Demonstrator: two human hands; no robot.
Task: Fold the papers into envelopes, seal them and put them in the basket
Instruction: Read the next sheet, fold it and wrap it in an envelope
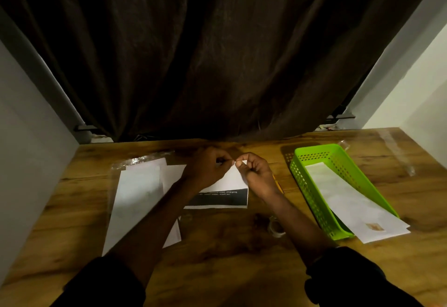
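Green basket (pixel 299 173) on the counter (pixel 217 246), right edge, holds envelopes (pixel 343 195); left hand (pixel 208 169) and right hand (pixel 258 173) pinch the paper (pixel 233 181) mid-fold; more sheets (pixel 136 190) wait unfolded

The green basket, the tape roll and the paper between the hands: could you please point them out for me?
green basket (pixel 303 185): head view, its perforated left wall.
tape roll (pixel 274 233): head view, its near rim.
paper (pixel 234 181): head view, white area above the dark band.
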